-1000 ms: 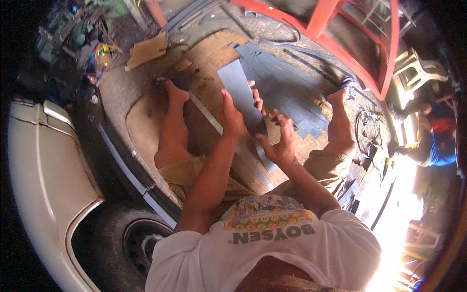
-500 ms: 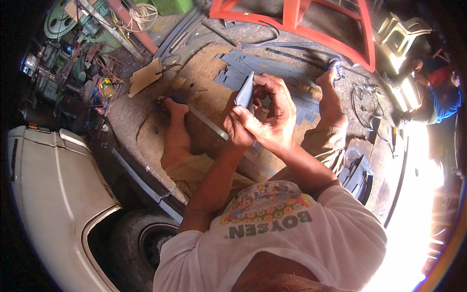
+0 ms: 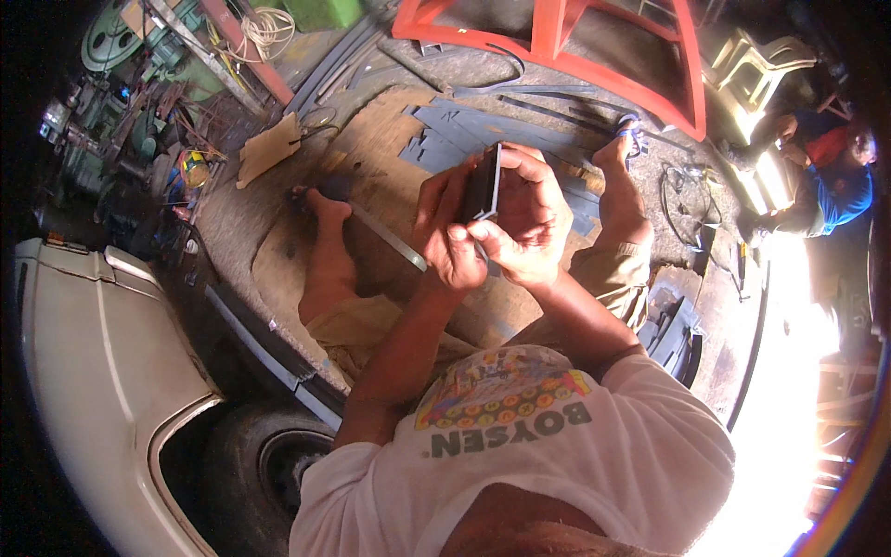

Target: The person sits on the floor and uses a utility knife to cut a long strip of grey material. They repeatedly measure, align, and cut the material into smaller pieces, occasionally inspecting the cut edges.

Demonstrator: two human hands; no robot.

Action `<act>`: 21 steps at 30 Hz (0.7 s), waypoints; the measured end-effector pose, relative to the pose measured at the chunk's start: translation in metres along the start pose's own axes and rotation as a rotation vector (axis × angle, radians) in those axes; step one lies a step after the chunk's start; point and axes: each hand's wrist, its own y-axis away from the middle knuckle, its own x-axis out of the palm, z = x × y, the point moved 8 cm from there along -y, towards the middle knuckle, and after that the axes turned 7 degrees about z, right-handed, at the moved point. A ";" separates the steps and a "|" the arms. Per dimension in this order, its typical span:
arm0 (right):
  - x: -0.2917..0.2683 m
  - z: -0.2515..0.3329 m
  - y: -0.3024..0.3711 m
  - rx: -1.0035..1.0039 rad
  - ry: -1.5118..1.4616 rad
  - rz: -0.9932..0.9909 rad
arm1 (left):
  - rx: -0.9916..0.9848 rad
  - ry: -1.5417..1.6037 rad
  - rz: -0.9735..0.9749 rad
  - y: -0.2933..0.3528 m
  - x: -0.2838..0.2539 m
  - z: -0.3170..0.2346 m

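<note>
Both hands are raised together over the work area, around a short dark grey flat metal piece (image 3: 482, 188) with a pale edge. My left hand (image 3: 448, 239) grips it from the left, thumb near its lower end. On the other side, my right hand (image 3: 536, 218) curls round it with thumb and fingers. The piece stands steeply tilted between them; whether it is one plate or several stacked together I cannot tell. Beyond the hands, many grey flat metal pieces (image 3: 455, 133) lie spread on a brown board (image 3: 367, 148). A long metal strip (image 3: 388, 235) lies below my left hand.
A red metal frame (image 3: 548, 42) stands at the far side. Machinery (image 3: 139, 130) crowds the left, above a cream vehicle body (image 3: 102, 343). More grey pieces (image 3: 675, 330) lie at the right, near a coiled cable (image 3: 691, 204). Another person (image 3: 835, 190) sits by a plastic chair (image 3: 756, 70).
The metal piece has turned in my hands: its dark side and narrow pale edge now show where a lighter grey face did. Both hands still grip it, with the fingers shifted slightly.
</note>
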 end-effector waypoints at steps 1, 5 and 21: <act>-0.001 0.002 0.000 -0.009 -0.027 0.006 | 0.059 -0.028 -0.017 -0.005 -0.001 -0.006; -0.002 0.006 -0.003 -0.020 -0.146 0.028 | 0.143 -0.069 -0.037 -0.012 -0.005 -0.023; 0.006 -0.172 0.107 0.951 -0.091 0.809 | -0.474 0.876 -0.120 -0.152 -0.089 0.102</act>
